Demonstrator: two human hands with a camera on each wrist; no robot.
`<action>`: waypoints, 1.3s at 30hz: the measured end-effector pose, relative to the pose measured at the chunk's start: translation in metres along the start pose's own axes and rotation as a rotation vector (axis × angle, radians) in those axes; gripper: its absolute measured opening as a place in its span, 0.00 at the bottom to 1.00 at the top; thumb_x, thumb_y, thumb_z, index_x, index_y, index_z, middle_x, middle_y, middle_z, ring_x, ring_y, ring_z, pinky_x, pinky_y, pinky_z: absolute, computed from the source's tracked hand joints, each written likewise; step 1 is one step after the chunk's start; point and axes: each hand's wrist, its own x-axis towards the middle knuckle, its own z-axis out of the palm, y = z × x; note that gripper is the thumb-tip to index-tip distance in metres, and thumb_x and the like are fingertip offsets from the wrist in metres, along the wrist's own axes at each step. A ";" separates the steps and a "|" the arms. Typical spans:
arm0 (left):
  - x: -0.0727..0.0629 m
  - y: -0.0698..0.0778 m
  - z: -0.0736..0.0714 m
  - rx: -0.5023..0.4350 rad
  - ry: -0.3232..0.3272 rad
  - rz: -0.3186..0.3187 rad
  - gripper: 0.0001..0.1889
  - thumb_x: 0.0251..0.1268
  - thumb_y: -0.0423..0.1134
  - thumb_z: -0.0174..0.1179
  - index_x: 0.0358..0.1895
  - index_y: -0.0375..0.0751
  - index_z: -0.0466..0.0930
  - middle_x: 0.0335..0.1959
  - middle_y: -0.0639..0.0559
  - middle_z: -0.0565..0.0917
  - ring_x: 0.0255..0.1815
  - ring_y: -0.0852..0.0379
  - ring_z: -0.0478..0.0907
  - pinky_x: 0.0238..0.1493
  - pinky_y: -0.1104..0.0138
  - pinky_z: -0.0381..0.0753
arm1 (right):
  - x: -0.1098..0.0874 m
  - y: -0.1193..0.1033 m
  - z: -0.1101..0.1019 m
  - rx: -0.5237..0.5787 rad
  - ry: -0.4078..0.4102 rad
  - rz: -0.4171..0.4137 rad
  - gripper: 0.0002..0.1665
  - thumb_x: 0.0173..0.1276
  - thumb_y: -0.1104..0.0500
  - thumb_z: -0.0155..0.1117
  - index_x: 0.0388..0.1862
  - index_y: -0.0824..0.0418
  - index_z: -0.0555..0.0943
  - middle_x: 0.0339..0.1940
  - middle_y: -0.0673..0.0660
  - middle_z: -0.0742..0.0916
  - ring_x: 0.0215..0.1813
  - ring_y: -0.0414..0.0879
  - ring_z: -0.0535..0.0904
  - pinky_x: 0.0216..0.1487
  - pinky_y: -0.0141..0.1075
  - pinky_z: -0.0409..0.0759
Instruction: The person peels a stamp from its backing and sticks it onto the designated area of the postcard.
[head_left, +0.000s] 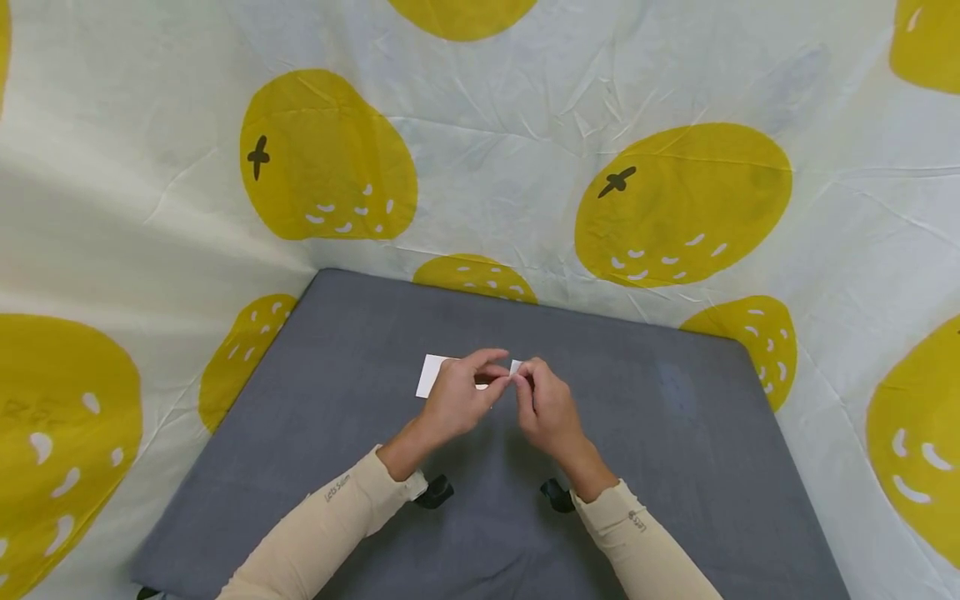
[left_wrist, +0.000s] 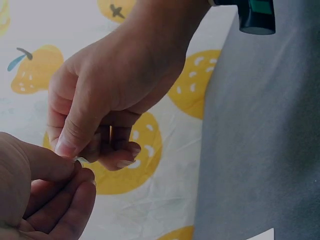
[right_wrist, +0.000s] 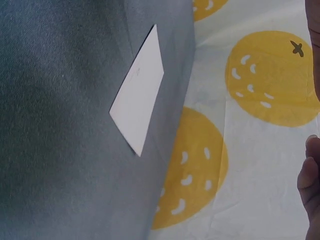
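Your right hand is drawn in to a narrow pinch, thumb against curled forefinger, at one side of a small white piece held up over the grey counter. Your left hand meets it from the other side, its thumb and forefinger also brought together at the piece, so that the two sets of fingertips nearly touch. Most of the piece is covered by your fingers; the left wrist view gives only a pale sliver between the thumbs, so you cannot tell its full shape or whether it is folded.

Judge it as next to weightless and thin, like paper or a sticker: it will probably crease or tear sooner than resist you. Favour the very edges, with the pads of thumb and forefinger, and press lightly; a twist between your hands could rip it. If its back is tacky, it may cling to a fingertip.

On the counter lies a flat white sheet, partly hidden behind your left hand. Its straight edges suggest card, stiffer than the piece but likely to slide; taking it by a corner or opposite edges should suit it best.
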 end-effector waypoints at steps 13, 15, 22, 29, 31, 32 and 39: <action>-0.005 0.000 0.002 -0.173 0.030 -0.215 0.12 0.67 0.33 0.71 0.51 0.34 0.86 0.40 0.44 0.93 0.41 0.51 0.92 0.44 0.69 0.89 | 0.001 -0.010 -0.002 0.420 0.030 0.315 0.05 0.74 0.79 0.54 0.37 0.73 0.72 0.25 0.62 0.80 0.26 0.53 0.76 0.29 0.30 0.76; -0.006 0.000 0.002 -0.193 0.041 -0.226 0.12 0.66 0.33 0.71 0.50 0.34 0.86 0.40 0.43 0.93 0.41 0.50 0.92 0.43 0.69 0.89 | 0.001 -0.011 -0.003 0.462 0.041 0.352 0.05 0.75 0.79 0.52 0.38 0.75 0.71 0.25 0.64 0.80 0.25 0.54 0.76 0.28 0.30 0.76; -0.007 -0.001 0.001 -0.257 0.050 -0.260 0.12 0.65 0.32 0.72 0.49 0.33 0.86 0.40 0.40 0.93 0.41 0.47 0.92 0.44 0.69 0.89 | -0.001 -0.012 -0.008 0.512 0.047 0.476 0.06 0.79 0.75 0.51 0.38 0.75 0.70 0.25 0.68 0.79 0.26 0.49 0.77 0.31 0.31 0.78; -0.008 -0.003 -0.003 -0.296 0.086 -0.249 0.12 0.62 0.30 0.73 0.47 0.30 0.86 0.39 0.38 0.93 0.41 0.46 0.92 0.47 0.69 0.89 | -0.008 -0.004 -0.016 0.482 0.083 0.607 0.06 0.80 0.72 0.52 0.39 0.75 0.71 0.25 0.69 0.79 0.27 0.39 0.77 0.32 0.27 0.77; -0.008 -0.005 -0.005 -0.298 0.089 -0.253 0.12 0.62 0.30 0.73 0.47 0.32 0.87 0.38 0.38 0.93 0.40 0.47 0.92 0.46 0.72 0.88 | -0.011 0.000 -0.019 0.461 0.104 0.647 0.06 0.79 0.73 0.53 0.39 0.76 0.71 0.25 0.67 0.78 0.26 0.36 0.74 0.30 0.25 0.74; -0.009 -0.006 -0.006 -0.302 0.092 -0.254 0.11 0.62 0.30 0.73 0.47 0.33 0.87 0.38 0.38 0.93 0.40 0.48 0.92 0.46 0.73 0.87 | -0.013 0.001 -0.021 0.446 0.115 0.659 0.05 0.78 0.74 0.53 0.39 0.76 0.71 0.24 0.66 0.77 0.25 0.35 0.73 0.29 0.25 0.73; -0.012 -0.012 -0.018 -0.307 0.131 -0.243 0.11 0.60 0.30 0.74 0.46 0.34 0.87 0.37 0.38 0.92 0.38 0.58 0.90 0.45 0.74 0.87 | -0.016 0.003 -0.037 0.334 0.165 0.690 0.04 0.74 0.77 0.55 0.39 0.82 0.72 0.24 0.57 0.75 0.25 0.31 0.67 0.26 0.23 0.67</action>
